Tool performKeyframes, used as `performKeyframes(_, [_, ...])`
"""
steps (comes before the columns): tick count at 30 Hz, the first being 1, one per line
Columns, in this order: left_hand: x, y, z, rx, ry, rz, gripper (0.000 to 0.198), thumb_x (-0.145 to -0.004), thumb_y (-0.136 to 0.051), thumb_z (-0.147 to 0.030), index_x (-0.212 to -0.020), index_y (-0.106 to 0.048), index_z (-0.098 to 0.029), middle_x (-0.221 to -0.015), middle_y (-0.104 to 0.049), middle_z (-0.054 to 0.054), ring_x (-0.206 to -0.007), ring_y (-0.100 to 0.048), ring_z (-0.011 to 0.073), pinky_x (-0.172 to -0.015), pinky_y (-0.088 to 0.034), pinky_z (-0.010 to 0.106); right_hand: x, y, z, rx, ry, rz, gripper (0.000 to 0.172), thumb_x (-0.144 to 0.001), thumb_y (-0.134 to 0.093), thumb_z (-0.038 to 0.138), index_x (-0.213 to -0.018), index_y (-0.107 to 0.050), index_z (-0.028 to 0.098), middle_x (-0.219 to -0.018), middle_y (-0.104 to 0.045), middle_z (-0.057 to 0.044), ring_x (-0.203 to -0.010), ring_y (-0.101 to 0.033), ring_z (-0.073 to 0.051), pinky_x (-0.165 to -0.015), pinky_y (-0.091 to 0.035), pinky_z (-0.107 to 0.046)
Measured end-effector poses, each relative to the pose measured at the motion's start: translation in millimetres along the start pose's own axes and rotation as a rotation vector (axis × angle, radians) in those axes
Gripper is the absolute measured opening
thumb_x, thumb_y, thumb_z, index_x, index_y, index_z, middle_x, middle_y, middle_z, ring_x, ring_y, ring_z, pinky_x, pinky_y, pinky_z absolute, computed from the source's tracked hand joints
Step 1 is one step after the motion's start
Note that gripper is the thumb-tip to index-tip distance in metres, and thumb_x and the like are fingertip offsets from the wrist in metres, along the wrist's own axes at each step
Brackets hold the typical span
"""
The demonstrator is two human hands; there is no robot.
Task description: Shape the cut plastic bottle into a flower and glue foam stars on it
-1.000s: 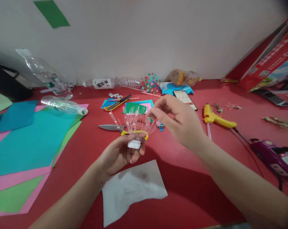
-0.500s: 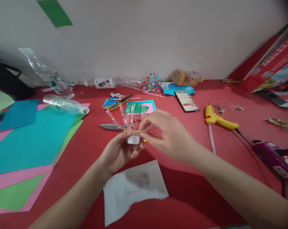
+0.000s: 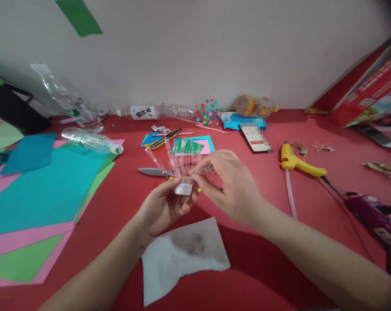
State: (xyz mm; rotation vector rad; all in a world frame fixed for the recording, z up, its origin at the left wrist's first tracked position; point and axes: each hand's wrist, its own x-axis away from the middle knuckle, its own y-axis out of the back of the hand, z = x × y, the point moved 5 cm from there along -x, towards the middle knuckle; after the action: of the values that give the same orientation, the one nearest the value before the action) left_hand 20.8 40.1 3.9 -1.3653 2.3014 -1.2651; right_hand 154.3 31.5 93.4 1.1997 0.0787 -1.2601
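A clear plastic bottle top (image 3: 183,188) with a white cap has its walls cut into strips that fan out away from me. My left hand (image 3: 164,205) is closed around its neck, the thumb beside the cap. My right hand (image 3: 232,185) pinches one of the clear strips close to the neck, on the right side. Scissors (image 3: 153,172) lie on the table just behind the bottle top, their yellow handles partly hidden by my hands. A white sheet (image 3: 185,255) with a grey smudge lies below my hands.
Coloured paper (image 3: 42,190) covers the left, with a clear bottle (image 3: 88,140) on it. A box cutter (image 3: 163,140), a phone (image 3: 254,138) and a pot of stars (image 3: 208,113) stand behind. On the right are a yellow glue gun (image 3: 299,163) and a purple power strip (image 3: 373,216).
My right fingers have bent a strip down and to the right at the neck. The whole scene has shifted slightly right in view. My left hand keeps its hold.
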Motion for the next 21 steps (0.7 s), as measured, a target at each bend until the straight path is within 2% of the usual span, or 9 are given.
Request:
performKeyframes(3, [-1,-0.4,-2,0.028,-0.044,-0.023,0.021,-0.087,-0.062,-0.027,-0.074,-0.068,-0.012,-0.058,-0.068,0.003,-0.046,-0.063,0.0094,-0.047,-0.052,0.014,4,-5,7,0.046,0.113,-0.038,0.010,-0.092,-0.053,0.015,-0.083,-0.055,0.019,-0.074,-0.067,-0.001,-0.075,-0.058,-0.016,-0.085,-0.041,-0.033])
performKeyframes(6, [-1,0.2,-3,0.031,-0.056,-0.043,0.023,-0.088,-0.060,-0.026,-0.072,-0.067,-0.012,-0.055,-0.067,0.002,-0.046,-0.063,0.0101,-0.048,-0.053,0.016,7,-11,8,0.059,0.144,-0.039,0.011,-0.092,-0.051,0.015,-0.083,-0.055,0.020,-0.079,-0.069,-0.003,-0.075,-0.057,-0.016,-0.085,-0.043,-0.035])
performKeyframes(11, [1,-1.2,-3,-0.037,-0.046,0.006,0.023,-0.089,-0.059,-0.028,-0.078,-0.070,-0.010,-0.062,-0.070,0.006,-0.048,-0.064,0.0110,-0.049,-0.053,0.016,5,-8,1,-0.019,0.016,0.011,0.006,-0.092,-0.053,0.018,-0.087,-0.056,0.021,-0.077,-0.068,0.001,-0.077,-0.059,-0.015,-0.084,-0.043,-0.034])
performKeyframes(15, [3,-2.5,0,-0.098,-0.009,0.079,0.025,-0.089,-0.057,-0.032,-0.092,-0.071,-0.012,-0.071,-0.071,0.006,-0.049,-0.063,0.0113,-0.046,-0.051,0.018,0,6,-4,-0.037,-0.114,-0.049,0.005,-0.089,-0.058,0.019,-0.085,-0.056,0.022,-0.081,-0.068,0.002,-0.080,-0.061,-0.015,-0.079,-0.043,-0.031])
performKeyframes(18, [4,-3.7,1,-0.133,-0.015,0.103,0.024,-0.087,-0.056,-0.032,-0.084,-0.070,-0.012,-0.066,-0.067,0.005,-0.046,-0.061,0.0111,-0.045,-0.048,0.018,-1,10,-3,-0.037,-0.127,-0.048,0.008,-0.088,-0.058,0.019,-0.081,-0.055,0.022,-0.079,-0.067,0.002,-0.078,-0.061,-0.014,-0.076,-0.042,-0.030])
performKeyframes(21, [4,-3.8,1,-0.165,-0.026,0.074,0.024,-0.085,-0.058,-0.034,-0.081,-0.069,-0.013,-0.062,-0.064,0.004,-0.045,-0.058,0.0105,-0.044,-0.046,0.018,-2,9,0,-0.034,-0.115,-0.018,0.009,-0.089,-0.057,0.019,-0.080,-0.055,0.022,-0.079,-0.067,0.002,-0.078,-0.059,-0.014,-0.078,-0.041,-0.030])
